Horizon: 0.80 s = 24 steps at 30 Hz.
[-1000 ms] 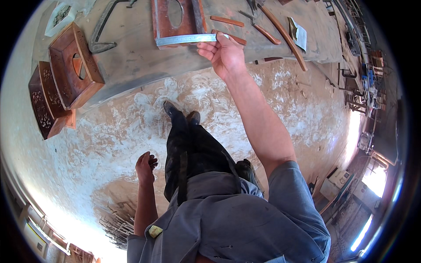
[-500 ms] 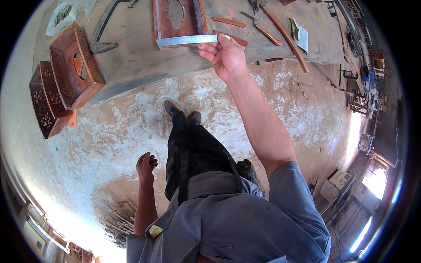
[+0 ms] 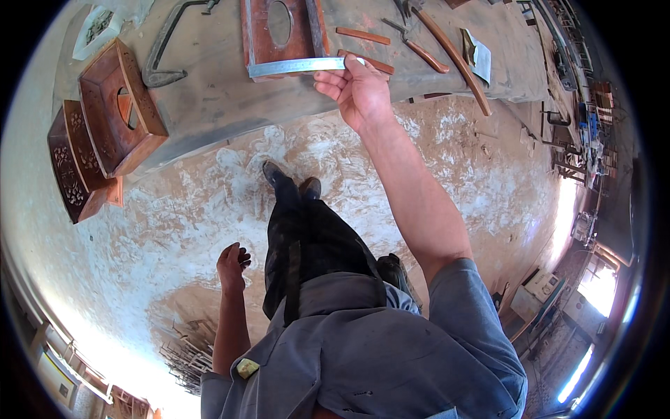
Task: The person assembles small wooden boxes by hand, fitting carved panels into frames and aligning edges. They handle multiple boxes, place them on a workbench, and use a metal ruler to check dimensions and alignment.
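My right hand (image 3: 357, 91) pinches the end of a steel ruler (image 3: 296, 66) between thumb and fingers. The ruler lies across the near end of a reddish-brown wooden box frame (image 3: 250, 31) with an oval hole in its panel. Beside the ruler's held end are two short wooden strips, a farther one (image 3: 363, 35) and a nearer one (image 3: 375, 63) partly behind my hand. My left hand (image 3: 232, 267) hangs low at my side, away from the bench, its fingers loosely curled and apart, with nothing visible in them.
On the bench (image 3: 216, 84) lie a metal clamp (image 3: 162, 49), pincers (image 3: 422, 54), a long curved wooden piece (image 3: 453, 59) and folded sandpaper-like sheets (image 3: 478, 56). Carved wooden boxes (image 3: 118, 112) stand at the left edge; a white tray (image 3: 98, 31) is behind them.
The ruler and box frame appear very slightly farther left, with my right hand shifting a little the same way. My left hand stays hanging.
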Available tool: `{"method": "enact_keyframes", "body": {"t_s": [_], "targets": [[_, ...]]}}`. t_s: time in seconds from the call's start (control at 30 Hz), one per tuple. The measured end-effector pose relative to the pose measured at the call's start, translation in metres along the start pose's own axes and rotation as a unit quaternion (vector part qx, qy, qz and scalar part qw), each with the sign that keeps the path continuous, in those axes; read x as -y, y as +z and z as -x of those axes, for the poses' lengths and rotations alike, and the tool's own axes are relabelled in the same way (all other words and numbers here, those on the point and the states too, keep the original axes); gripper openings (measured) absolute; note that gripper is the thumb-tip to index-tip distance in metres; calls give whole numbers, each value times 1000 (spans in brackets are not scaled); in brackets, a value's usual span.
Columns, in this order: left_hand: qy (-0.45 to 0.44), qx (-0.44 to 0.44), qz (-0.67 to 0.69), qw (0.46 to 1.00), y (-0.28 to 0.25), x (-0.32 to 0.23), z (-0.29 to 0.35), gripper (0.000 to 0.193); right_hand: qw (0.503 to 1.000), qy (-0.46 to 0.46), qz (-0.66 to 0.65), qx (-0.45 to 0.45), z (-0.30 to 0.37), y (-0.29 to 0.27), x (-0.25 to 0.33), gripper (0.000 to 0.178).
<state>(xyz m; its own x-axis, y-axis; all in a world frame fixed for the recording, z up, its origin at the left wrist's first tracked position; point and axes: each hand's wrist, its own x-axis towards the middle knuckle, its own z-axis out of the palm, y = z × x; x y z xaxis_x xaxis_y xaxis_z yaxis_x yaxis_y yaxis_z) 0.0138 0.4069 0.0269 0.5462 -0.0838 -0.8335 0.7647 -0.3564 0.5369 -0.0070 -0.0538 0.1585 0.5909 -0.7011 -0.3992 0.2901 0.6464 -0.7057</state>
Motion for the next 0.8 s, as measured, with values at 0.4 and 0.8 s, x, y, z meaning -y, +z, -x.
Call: {"method": "enact_keyframes", "body": {"t_s": [0.4, 0.8], "targets": [[-6, 2, -16, 1000, -3, 8, -3, 29, 1000, -1, 3, -5, 0, 1, 0, 23], [-7, -2, -16, 1000, -4, 13, -2, 30, 1000, 0, 0, -6, 0, 1, 0, 22]]}}
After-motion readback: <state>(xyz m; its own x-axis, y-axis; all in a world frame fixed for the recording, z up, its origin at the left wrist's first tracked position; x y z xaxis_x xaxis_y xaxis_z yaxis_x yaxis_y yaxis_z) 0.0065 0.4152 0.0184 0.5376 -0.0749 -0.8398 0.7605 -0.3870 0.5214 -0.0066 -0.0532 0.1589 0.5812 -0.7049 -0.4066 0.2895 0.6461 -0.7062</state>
